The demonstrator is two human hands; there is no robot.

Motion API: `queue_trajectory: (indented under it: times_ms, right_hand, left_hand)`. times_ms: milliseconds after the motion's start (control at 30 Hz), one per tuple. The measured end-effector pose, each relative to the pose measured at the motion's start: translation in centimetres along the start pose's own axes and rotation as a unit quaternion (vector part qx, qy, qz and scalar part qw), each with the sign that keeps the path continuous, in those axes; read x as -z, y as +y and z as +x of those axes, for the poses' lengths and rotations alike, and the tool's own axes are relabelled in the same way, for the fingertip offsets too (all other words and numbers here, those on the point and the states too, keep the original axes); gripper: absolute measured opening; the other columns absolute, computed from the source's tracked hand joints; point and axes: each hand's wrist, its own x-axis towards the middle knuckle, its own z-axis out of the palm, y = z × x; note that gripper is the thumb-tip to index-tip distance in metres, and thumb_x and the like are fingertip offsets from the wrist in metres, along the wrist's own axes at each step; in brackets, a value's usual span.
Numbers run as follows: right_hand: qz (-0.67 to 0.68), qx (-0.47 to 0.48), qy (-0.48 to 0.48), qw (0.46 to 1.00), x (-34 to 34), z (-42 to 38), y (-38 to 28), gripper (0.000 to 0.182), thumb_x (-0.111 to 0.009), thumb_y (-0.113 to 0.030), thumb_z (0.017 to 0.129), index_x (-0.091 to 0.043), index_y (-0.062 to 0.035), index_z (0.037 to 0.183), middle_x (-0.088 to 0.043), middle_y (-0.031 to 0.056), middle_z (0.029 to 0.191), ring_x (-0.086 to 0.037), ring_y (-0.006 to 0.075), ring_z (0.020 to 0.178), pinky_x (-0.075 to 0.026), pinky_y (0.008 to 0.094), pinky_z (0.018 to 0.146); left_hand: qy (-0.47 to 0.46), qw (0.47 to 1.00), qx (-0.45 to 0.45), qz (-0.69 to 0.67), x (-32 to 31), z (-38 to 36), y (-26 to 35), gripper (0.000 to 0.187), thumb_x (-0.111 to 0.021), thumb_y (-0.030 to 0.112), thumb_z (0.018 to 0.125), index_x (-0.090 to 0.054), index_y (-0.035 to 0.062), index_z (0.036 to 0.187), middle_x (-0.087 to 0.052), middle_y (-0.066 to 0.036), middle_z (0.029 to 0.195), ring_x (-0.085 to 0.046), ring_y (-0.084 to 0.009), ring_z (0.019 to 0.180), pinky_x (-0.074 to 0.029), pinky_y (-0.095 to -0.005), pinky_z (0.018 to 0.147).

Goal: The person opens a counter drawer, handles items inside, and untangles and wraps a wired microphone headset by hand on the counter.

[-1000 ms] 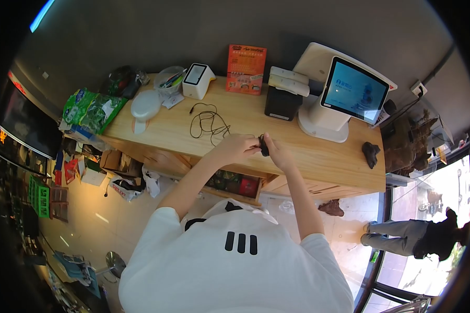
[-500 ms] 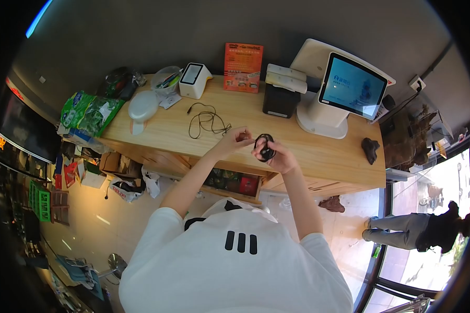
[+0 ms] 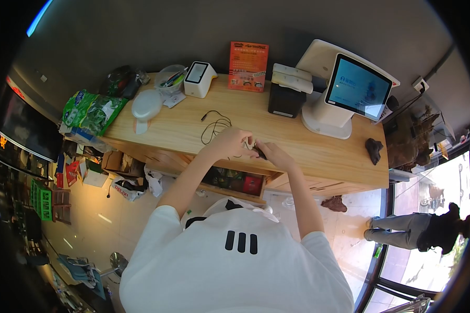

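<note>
Over the counter's front edge my left hand (image 3: 234, 144) is closed, fingers pinched on the thin black cable (image 3: 214, 124). Part of that cable lies in loose loops on the wooden counter (image 3: 177, 119), to the left of the hand. Close beside it, my right hand (image 3: 274, 155) is closed round a dark coil of cable (image 3: 260, 152), which its fingers mostly hide. The two hands' fingertips nearly meet. Below them an open drawer (image 3: 230, 179) holds a red box (image 3: 251, 184) and dark items.
Along the back stand a white device (image 3: 198, 88), a red sign (image 3: 248, 68), a black printer (image 3: 285, 99) and a touchscreen terminal (image 3: 357, 86). Green bags (image 3: 91, 112) lie left, a dark rock (image 3: 373, 150) right. A person (image 3: 418, 229) stands outside at right.
My left hand has come closer to my right hand, drawing the cable with it. The right hand has turned, and its coil is now mostly hidden. The loops on the counter are smaller.
</note>
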Motion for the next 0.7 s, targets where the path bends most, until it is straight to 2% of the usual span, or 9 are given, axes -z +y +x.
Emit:
queue_trajectory:
  times_ms: [67,100,133,200,300,467,533,667,700]
  right_hand:
    - [0.17,-0.115,-0.253,0.945,0.4,-0.1,-0.2,0.055,-0.04,-0.043,0.096,-0.063,0.0068,0.09,-0.067,0.0132,0.085,-0.062,0.0186,0.077,-0.047,0.0255,0.074]
    - [0.22,-0.044,-0.273,0.936,0.0,-0.4,-0.3,0.045,-0.052,-0.038,0.092,-0.063,0.0052,0.087,-0.067,0.0105,0.08,-0.062,0.0136,0.073,-0.048,0.0235,0.067]
    - [0.219,-0.044,-0.271,0.936,0.0,-0.5,-0.2,0.045,-0.052,-0.038,0.092,-0.063,0.0052,0.087,-0.067,0.0105,0.08,-0.062,0.0136,0.073,-0.048,0.0235,0.067]
    - [0.146,0.039,-0.302,0.941,0.2,-0.6,-0.1,0.032,-0.059,-0.029,0.088,-0.064,0.0024,0.084,-0.066,0.0073,0.073,-0.061,0.0123,0.067,-0.047,0.0229,0.059]
    - [0.065,-0.092,-0.308,0.945,1.1,-0.3,-2.0,0.025,-0.063,-0.025,0.085,-0.063,0.0005,0.082,-0.064,0.0051,0.066,-0.06,0.0092,0.059,-0.044,0.0196,0.053]
    - [0.098,-0.097,-0.284,0.949,2.2,1.5,-1.0,0.027,-0.06,-0.026,0.088,-0.063,-0.0008,0.079,-0.062,0.0045,0.061,-0.054,0.0073,0.051,-0.035,0.0174,0.044]
    - [0.158,-0.095,-0.199,0.962,2.5,1.8,-2.0,0.03,-0.059,-0.029,0.089,-0.062,-0.0012,0.076,-0.061,0.004,0.061,-0.051,0.0052,0.051,-0.036,0.0158,0.047]
    - [0.327,-0.073,-0.091,0.938,0.5,2.2,-2.9,0.032,-0.055,-0.027,0.092,-0.06,0.0016,0.079,-0.061,0.0069,0.063,-0.051,0.0086,0.05,-0.036,0.0198,0.045]
    - [0.329,-0.072,-0.059,0.94,0.1,2.7,-2.8,0.032,-0.053,-0.026,0.093,-0.059,0.0026,0.081,-0.062,0.0081,0.065,-0.054,0.0106,0.053,-0.039,0.0217,0.046]
  left_hand:
    - [-0.054,0.992,0.102,0.041,1.7,0.8,-0.1,0.035,-0.079,0.033,0.069,-0.061,0.0052,0.081,-0.05,-0.003,0.057,-0.044,-0.014,0.048,-0.035,-0.0303,0.048]
    - [-0.09,0.986,0.137,0.029,2.0,1.2,-0.7,0.032,-0.078,0.028,0.071,-0.062,0.0048,0.086,-0.045,0.0,0.057,-0.037,-0.0081,0.05,-0.03,-0.0265,0.048]
    - [-0.091,0.986,0.135,0.03,1.7,1.3,-1.3,0.032,-0.078,0.028,0.071,-0.062,0.0048,0.086,-0.045,0.0,0.057,-0.037,-0.0081,0.05,-0.03,-0.0265,0.048]
    - [-0.035,0.988,0.024,-0.15,0.5,1.3,-3.1,0.028,-0.073,0.027,0.078,-0.063,0.0044,0.091,-0.048,0.002,0.06,-0.039,-0.0059,0.054,-0.032,-0.0247,0.051]
    - [-0.027,0.974,0.081,-0.212,-2.0,0.4,-4.8,0.024,-0.065,0.025,0.085,-0.061,0.0039,0.096,-0.055,0.003,0.071,-0.047,-0.0058,0.063,-0.039,-0.0231,0.059]
    - [-0.062,0.947,0.059,-0.31,-6.8,-1.9,-6.0,0.022,-0.052,0.018,0.092,-0.054,0.0056,0.111,-0.059,-0.004,0.103,-0.055,-0.0098,0.096,-0.043,-0.0245,0.08]
    - [0.03,0.851,0.192,-0.488,-8.3,-2.5,-5.2,0.03,-0.047,0.013,0.091,-0.048,0.0081,0.12,-0.056,-0.004,0.112,-0.053,-0.0119,0.104,-0.042,-0.0244,0.082]
    - [0.044,0.744,0.142,-0.652,-8.2,-2.3,-1.1,0.037,-0.046,0.012,0.088,-0.043,0.0091,0.125,-0.055,-0.004,0.114,-0.054,-0.0133,0.106,-0.041,-0.0235,0.081]
    - [0.037,0.746,0.158,-0.646,-7.7,-2.1,0.0,0.032,-0.045,0.017,0.09,-0.045,0.0081,0.121,-0.058,-0.005,0.1,-0.057,-0.0115,0.091,-0.043,-0.0235,0.076]
